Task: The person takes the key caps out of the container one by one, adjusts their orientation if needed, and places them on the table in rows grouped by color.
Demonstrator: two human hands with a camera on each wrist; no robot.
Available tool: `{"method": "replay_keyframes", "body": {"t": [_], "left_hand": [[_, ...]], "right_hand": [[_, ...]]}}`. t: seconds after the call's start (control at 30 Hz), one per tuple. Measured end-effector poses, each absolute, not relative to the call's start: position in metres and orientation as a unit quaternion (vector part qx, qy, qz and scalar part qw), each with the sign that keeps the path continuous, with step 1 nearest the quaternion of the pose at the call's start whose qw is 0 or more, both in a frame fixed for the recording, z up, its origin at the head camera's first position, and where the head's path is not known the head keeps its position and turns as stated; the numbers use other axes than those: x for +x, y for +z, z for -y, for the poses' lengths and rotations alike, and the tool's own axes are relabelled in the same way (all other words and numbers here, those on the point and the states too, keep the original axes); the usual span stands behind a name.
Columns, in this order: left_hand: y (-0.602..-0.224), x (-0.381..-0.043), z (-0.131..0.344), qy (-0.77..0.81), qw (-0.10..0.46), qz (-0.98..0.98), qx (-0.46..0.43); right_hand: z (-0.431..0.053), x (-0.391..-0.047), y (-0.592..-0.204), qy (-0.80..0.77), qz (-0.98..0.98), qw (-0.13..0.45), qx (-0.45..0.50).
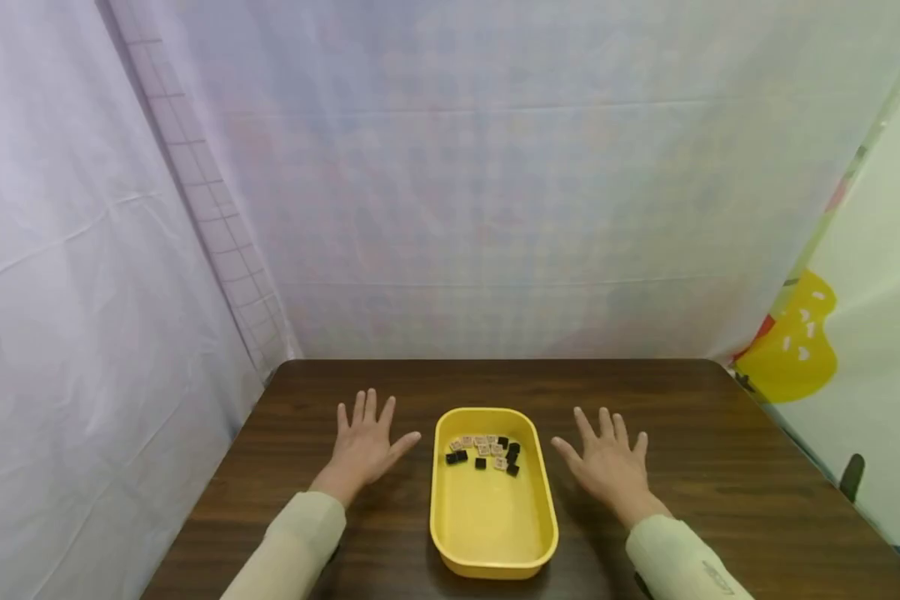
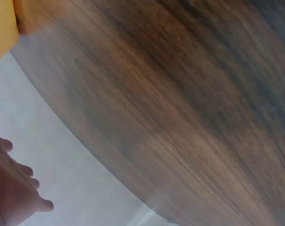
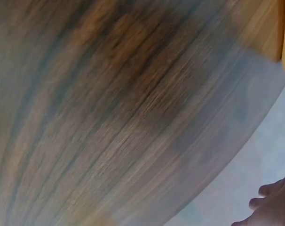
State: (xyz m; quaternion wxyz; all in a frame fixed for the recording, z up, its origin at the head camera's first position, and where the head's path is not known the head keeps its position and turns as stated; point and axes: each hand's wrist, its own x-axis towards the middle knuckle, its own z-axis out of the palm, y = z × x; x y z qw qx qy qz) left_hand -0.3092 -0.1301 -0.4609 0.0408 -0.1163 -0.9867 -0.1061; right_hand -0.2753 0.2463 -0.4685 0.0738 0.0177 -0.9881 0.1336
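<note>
White sheeting (image 1: pixel 495 208) backs a dark wood-grain table (image 1: pixel 727 492), where a person's left hand (image 1: pixel 363 450) and right hand (image 1: pixel 610 465), fingers spread, flank a yellow tray (image 1: pixel 491 525) without touching it; the small black blocks (image 1: pixel 481 463) and pale blocks (image 1: pixel 500 463) at its far end likely suit a light fingertip pinch.

Yel. tray (image 1: pixel 493 521), upright on tbl. (image 1: pixel 720 475), blk. & wht. tiles (image 1: pixel 483 450), loose inside, far end

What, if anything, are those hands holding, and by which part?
Nothing is held: the left hand and right hand are empty and spread, one on each side of the tray.
</note>
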Motion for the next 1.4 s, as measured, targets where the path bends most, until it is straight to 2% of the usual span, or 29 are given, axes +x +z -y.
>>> {"method": "replay_keyframes", "body": {"t": [0.47, 0.73, 1.1, 1.4], "left_hand": [[-0.453, -0.317, 0.12, -0.135, 0.068, 0.981, -0.122], [-0.446, -0.316, 0.106, -0.152, 0.066, 0.975, -0.15], [-0.442, -0.313, 0.089, -0.159, 0.047, 0.968, -0.188], [-0.448, -0.312, 0.079, -0.166, 0.045, 0.96, -0.219]], "right_hand": [[-0.218, -0.279, -0.456, 0.161, 0.984, 0.063, 0.031], [-0.205, -0.277, -0.458, 0.261, 0.963, 0.046, 0.043], [-0.201, -0.273, -0.454, 0.456, 0.89, -0.006, 0.025], [-0.201, -0.272, -0.459, 0.494, 0.869, -0.021, 0.017]]}}
